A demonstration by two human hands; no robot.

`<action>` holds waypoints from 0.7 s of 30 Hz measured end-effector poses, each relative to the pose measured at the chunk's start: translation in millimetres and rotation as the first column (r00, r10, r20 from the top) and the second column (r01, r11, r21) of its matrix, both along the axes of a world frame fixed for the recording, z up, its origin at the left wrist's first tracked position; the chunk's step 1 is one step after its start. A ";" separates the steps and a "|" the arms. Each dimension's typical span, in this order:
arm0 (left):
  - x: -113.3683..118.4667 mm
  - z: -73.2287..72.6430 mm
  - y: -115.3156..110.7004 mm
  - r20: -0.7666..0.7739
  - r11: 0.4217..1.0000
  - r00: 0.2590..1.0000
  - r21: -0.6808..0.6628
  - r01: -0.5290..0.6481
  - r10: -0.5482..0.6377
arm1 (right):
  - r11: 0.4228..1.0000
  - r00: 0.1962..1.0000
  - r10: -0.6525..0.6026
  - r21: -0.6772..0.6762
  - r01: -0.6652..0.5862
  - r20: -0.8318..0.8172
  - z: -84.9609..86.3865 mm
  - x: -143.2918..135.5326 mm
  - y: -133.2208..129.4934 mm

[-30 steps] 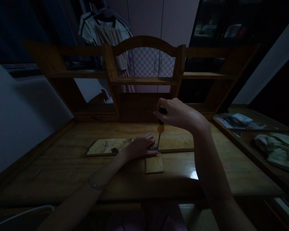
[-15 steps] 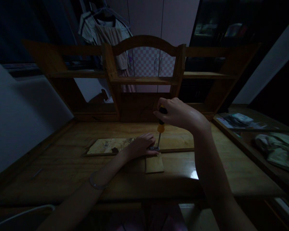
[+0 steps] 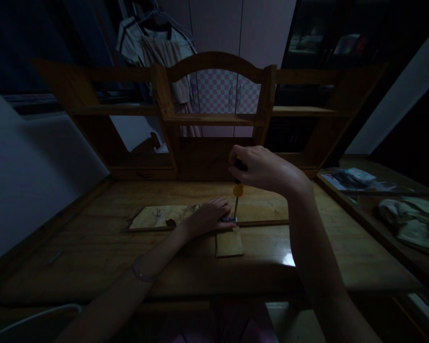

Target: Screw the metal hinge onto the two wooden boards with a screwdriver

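Note:
My right hand [image 3: 255, 166] is closed around the black and yellow handle of a screwdriver [image 3: 238, 190]. The screwdriver stands nearly upright, its shaft running down to a small shiny metal fitting [image 3: 229, 220]. My left hand [image 3: 212, 214] grips that fitting from the left, thumb on the near side and fingers on the far side, pressing it against the wood. Beneath lies a long wooden board [image 3: 262, 213], its left part pale, stained and ragged at the end. A short wooden piece [image 3: 229, 243] projects toward me under the fitting. My left hand covers part of the board and fitting.
The boards lie on a wooden desktop [image 3: 128, 271]. A wooden shelf unit [image 3: 214, 119] rises along its back edge. A thin metal piece [image 3: 55, 257] lies at the left. Crumpled cloth [image 3: 414, 224] sits on a shelf at the right, and a white cable [image 3: 57, 309] curves at lower left.
My right hand has turned slightly on the screwdriver handle, its fingers shifting a little left. The left hand, fitting and boards stay in place.

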State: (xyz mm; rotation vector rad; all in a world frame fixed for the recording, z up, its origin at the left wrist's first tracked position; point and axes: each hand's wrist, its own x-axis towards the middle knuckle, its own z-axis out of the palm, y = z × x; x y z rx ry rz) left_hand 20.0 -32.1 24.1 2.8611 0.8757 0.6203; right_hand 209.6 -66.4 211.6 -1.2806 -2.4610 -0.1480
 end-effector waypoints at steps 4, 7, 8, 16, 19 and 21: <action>-0.2 1.0 -0.7 -0.007 1.000 1.000 0.000 0.001 -0.001 | 1.000 1.000 -0.015 0.003 0.015 -0.002 0.5 -0.6 -1.1; -0.2 0.4 -0.5 -0.018 1.000 1.000 0.020 0.004 -0.004 | 0.999 0.999 -0.045 0.011 0.045 0.001 1.4 -0.7 -3.0; -0.2 0.0 -0.3 -0.021 1.000 1.000 0.024 0.003 -0.003 | 0.998 0.998 -0.062 0.016 0.062 0.010 1.8 -0.6 -3.5; 0.1 -0.2 -0.5 -0.017 1.000 1.000 -0.007 -0.005 0.005 | 0.998 0.998 -0.060 -0.010 0.060 0.005 2.6 -0.3 -2.9; -0.3 -0.4 -0.9 -0.011 1.000 1.000 -0.018 -0.002 0.002 | 0.999 0.999 -0.051 -0.002 0.051 -0.001 1.5 0.1 -2.4; -0.6 -1.4 -0.5 -0.004 1.000 1.000 -0.021 0.004 -0.004 | 0.998 0.998 -0.057 0.001 0.057 0.005 1.1 0.2 -2.6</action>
